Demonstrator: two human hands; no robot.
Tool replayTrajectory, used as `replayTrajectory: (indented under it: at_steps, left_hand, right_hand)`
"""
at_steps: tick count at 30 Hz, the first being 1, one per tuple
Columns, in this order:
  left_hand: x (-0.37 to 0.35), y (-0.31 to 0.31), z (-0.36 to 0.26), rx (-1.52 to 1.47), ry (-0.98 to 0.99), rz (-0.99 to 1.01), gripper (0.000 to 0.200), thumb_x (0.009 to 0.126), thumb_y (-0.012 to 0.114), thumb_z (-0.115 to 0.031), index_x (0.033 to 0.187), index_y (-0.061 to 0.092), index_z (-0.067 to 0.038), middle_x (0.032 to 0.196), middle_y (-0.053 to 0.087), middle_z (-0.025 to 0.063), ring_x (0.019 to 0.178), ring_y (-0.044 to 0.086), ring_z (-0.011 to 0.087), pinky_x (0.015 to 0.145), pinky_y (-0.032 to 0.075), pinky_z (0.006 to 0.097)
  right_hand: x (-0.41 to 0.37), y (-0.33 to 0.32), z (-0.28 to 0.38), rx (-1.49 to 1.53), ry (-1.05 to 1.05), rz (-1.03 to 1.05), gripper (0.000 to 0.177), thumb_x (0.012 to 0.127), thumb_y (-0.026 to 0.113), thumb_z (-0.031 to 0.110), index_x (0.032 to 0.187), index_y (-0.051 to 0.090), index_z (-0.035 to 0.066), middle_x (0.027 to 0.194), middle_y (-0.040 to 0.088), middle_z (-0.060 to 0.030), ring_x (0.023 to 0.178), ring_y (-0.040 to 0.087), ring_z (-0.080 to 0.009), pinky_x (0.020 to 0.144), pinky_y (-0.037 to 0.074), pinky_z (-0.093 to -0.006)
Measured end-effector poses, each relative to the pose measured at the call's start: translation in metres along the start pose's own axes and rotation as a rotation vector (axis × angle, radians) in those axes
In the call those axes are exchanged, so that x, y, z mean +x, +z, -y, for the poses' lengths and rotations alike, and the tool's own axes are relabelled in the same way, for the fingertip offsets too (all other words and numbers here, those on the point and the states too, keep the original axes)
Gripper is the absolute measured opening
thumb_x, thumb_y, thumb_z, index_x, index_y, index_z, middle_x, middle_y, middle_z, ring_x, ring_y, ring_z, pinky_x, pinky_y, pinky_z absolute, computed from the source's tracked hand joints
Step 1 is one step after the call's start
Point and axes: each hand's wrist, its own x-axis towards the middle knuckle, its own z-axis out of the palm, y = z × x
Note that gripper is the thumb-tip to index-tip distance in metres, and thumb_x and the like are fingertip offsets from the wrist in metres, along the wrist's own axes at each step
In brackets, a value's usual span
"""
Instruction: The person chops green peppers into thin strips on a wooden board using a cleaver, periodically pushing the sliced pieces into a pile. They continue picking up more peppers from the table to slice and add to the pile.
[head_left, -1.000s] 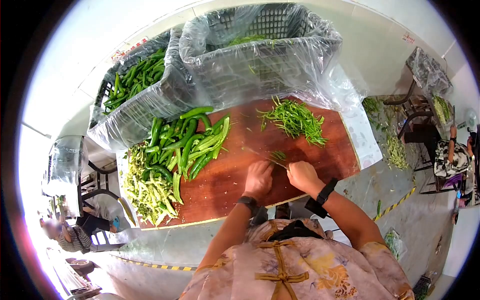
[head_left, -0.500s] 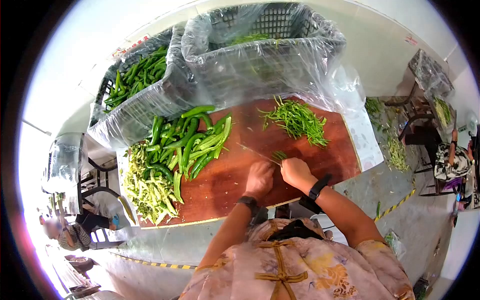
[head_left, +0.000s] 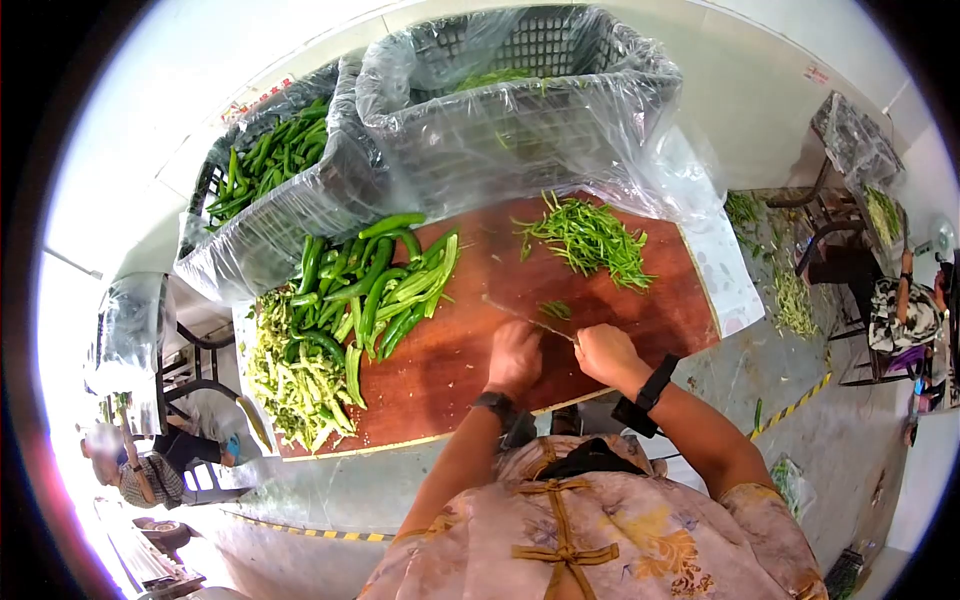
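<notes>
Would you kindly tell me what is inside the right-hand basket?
Some green pieces show inside the right-hand basket. Its plastic-covered front wall hides the bottom, so what lies lower cannot be seen.

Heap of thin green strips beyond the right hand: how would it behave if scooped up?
The heap of green strips would probably feel light and bend easily, being thinly cut. It would likely shed pieces, since the strips lie loose.

Mustard ties cross a short-sleeved, dusty-pink, yellow-flowered top, worn with black wrist straps.
</notes>
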Motion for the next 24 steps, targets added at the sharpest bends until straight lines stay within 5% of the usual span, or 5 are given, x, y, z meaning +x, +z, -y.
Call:
replayTrajectory:
  at_steps: [18,21,22,24]
  left_hand:
    - [-0.004,-0.003,0.011,-0.045,0.026,-0.056,0.032,0.065,0.059,-0.004,0.097,0.062,-0.004,0.099,0.058,0.0127,0.095,0.054,0.0323,0.083,0.042,0.0442]
    - [-0.015,-0.007,0.023,0.169,-0.226,0.063,0.016,0.068,0.059,-0.013,0.083,0.061,-0.008,0.094,0.059,0.0101,0.092,0.052,0.0298,0.072,0.04,0.0435]
    - [-0.015,-0.014,0.03,0.142,-0.178,-0.163,0.013,0.069,0.058,-0.012,0.081,0.06,-0.01,0.094,0.058,0.0091,0.091,0.052,0.0295,0.071,0.039,0.0432]
    - [-0.016,-0.035,0.041,0.214,-0.266,-0.167,0.015,0.069,0.057,-0.012,0.084,0.062,-0.012,0.095,0.058,0.0077,0.091,0.052,0.0289,0.073,0.039,0.0431]
  right_hand:
    - [-0.005,0.001,-0.009,0.032,0.009,-0.094,0.022,0.083,0.054,0.02,0.077,0.06,0.0,0.066,0.059,-0.0227,0.064,0.058,-0.0398,0.06,0.047,-0.049]
    - [-0.036,-0.003,-0.016,-0.018,-0.065,-0.043,0.02,0.082,0.056,0.02,0.091,0.063,0.003,0.068,0.061,-0.0202,0.064,0.06,-0.0372,0.06,0.049,-0.0464]
    - [-0.042,0.0,-0.019,-0.033,-0.094,-0.049,0.02,0.081,0.057,0.019,0.092,0.063,0.004,0.068,0.061,-0.0194,0.064,0.06,-0.0363,0.059,0.049,-0.046]
    - [-0.046,0.003,-0.024,-0.072,-0.097,-0.023,0.019,0.08,0.058,0.018,0.091,0.063,0.004,0.068,0.061,-0.0187,0.064,0.061,-0.0354,0.059,0.049,-0.0455]
